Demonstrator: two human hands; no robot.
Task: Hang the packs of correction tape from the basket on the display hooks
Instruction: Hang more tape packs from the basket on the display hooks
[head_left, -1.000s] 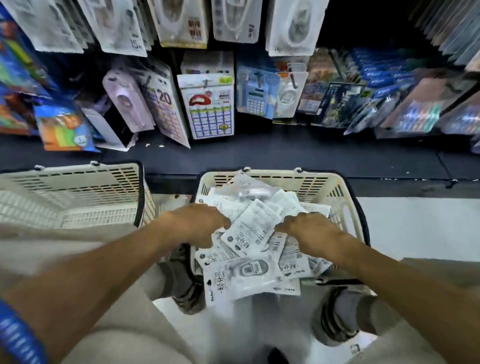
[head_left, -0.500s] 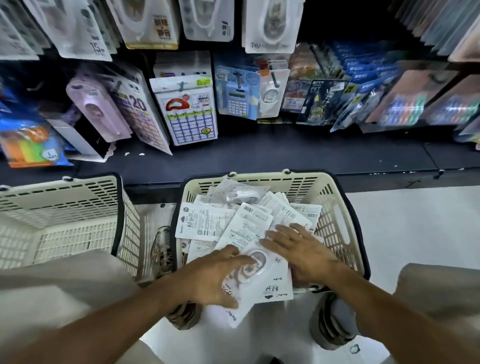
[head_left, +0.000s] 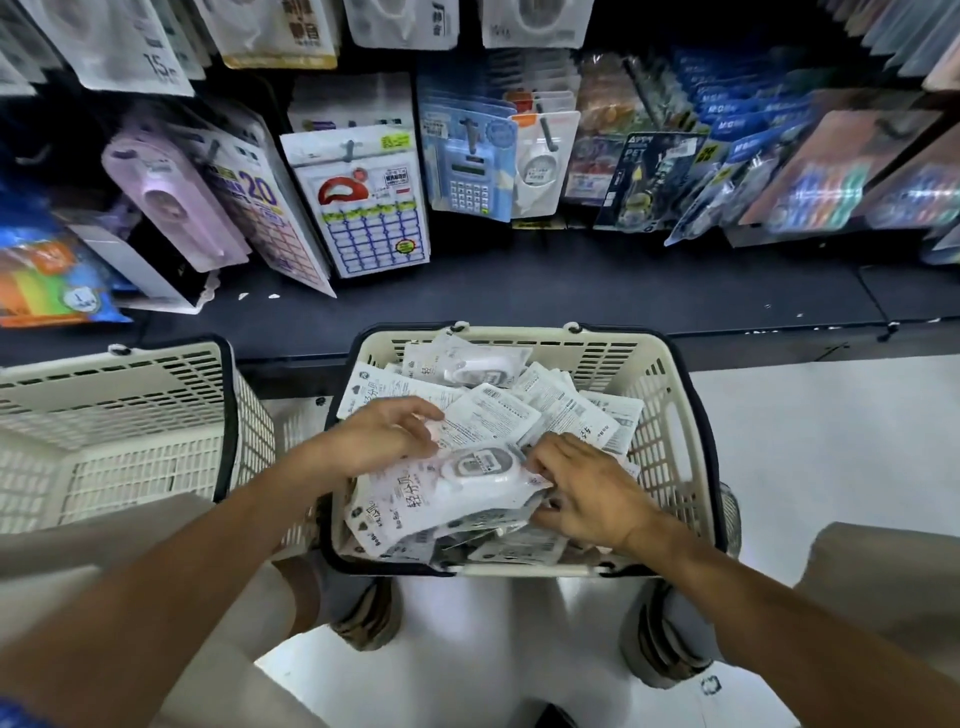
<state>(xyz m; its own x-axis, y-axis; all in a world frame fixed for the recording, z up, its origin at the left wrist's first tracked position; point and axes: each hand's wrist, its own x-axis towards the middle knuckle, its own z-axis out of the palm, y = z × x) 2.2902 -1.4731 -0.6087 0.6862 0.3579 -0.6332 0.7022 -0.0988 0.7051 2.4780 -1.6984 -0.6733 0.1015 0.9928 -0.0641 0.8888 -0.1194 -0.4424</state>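
Head view: a face-up white plastic pack of correction tape atop the pile in the cream slatted plastic basket is pinched by left hand and right hand, so ideally it's lifted by its hanging-hole end.

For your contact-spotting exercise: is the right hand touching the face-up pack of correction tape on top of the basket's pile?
Touching. The head view shows the right hand fingertips on the face-up pack at its right edge.
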